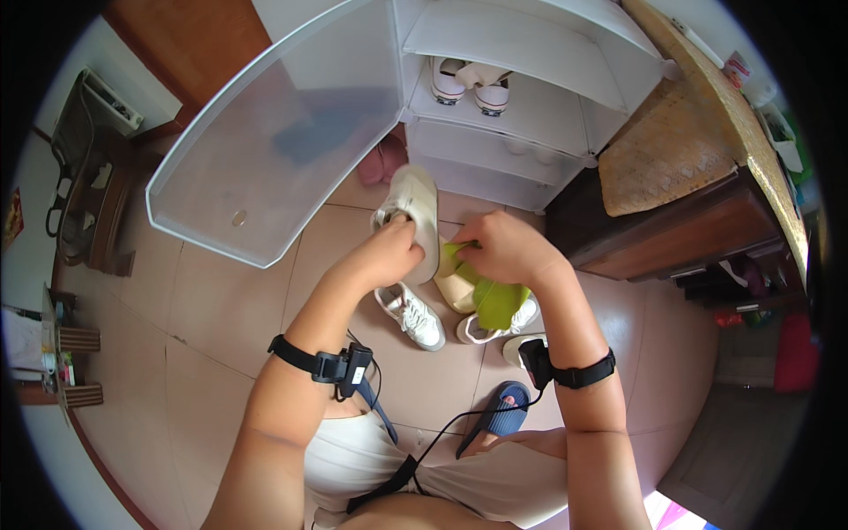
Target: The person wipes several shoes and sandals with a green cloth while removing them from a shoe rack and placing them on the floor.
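My left hand (392, 250) grips a white shoe (419, 192) by its opening, fingers inside, holding it up over the tiled floor. A limp green cloth (501, 301) hangs from my right hand (507, 245), pinched between thumb and fingers. Behind the cloth is a cream-coloured shoe (457, 291), partly hidden; whether my right hand touches it I cannot tell. On the floor below lie a white lace-up sneaker (417, 321) and another white sneaker (474, 329), which the cloth partly covers. One more pale shoe (513, 350) is mostly hidden by my right forearm.
Ahead stands a white plastic shoe cabinet (464, 156), its translucent door (278, 146) swung out to the left. White sneakers (491, 96) sit on an inner shelf. Pink footwear (384, 159) is beside its base. A dark wooden cabinet (669, 232) with a patterned cover (669, 165) flanks the right.
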Motion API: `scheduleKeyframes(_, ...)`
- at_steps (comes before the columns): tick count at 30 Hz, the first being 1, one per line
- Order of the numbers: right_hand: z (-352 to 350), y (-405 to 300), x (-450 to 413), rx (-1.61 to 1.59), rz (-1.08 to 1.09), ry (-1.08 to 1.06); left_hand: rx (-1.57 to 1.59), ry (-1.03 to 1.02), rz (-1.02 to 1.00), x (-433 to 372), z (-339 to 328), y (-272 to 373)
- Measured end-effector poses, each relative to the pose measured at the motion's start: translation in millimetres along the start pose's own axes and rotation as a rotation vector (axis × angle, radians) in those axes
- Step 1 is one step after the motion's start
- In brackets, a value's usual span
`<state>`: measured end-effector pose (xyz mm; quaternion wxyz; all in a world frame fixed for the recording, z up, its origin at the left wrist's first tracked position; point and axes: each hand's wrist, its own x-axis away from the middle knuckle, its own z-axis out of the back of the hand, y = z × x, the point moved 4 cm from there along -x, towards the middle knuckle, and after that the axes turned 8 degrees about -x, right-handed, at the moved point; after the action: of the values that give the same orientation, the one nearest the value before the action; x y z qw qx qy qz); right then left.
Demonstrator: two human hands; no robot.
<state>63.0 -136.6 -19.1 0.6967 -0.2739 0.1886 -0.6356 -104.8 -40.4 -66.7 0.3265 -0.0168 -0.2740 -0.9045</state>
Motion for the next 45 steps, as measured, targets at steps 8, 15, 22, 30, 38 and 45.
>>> scheduleKeyframes(8, 8.0, 18.0, -12.7, -0.025, -0.124, 0.033, -0.338, -0.377, 0.272, 29.2, -53.5, -102.4)
scheduleKeyframes(15, -4.3, 2.2, -25.1, -0.063, -0.052, 0.054, -0.514, 0.075, 0.504, 31.4, -162.6, -281.4)
scheduleKeyframes(22, 16.3, 10.5, -4.2, -0.056, -0.116, 0.103, -0.647, -0.709, 0.148, -30.7, -172.7, -205.2)
scheduleKeyframes(30, 51.3, 38.9, 33.3, -0.089, -0.148, 0.215, -0.052, 0.051, -0.164, -154.9, -47.8, 17.3)
scheduleKeyframes(38, 57.3, 72.1, 82.6, -0.069, -0.218, 0.282, 0.047, 0.989, -0.13, -254.7, 39.0, 62.4)
scheduleKeyframes(45, 60.0, 87.9, 112.8, -0.059, -0.287, 0.232, 0.182, 1.086, 0.079, -303.2, 56.8, 55.9)
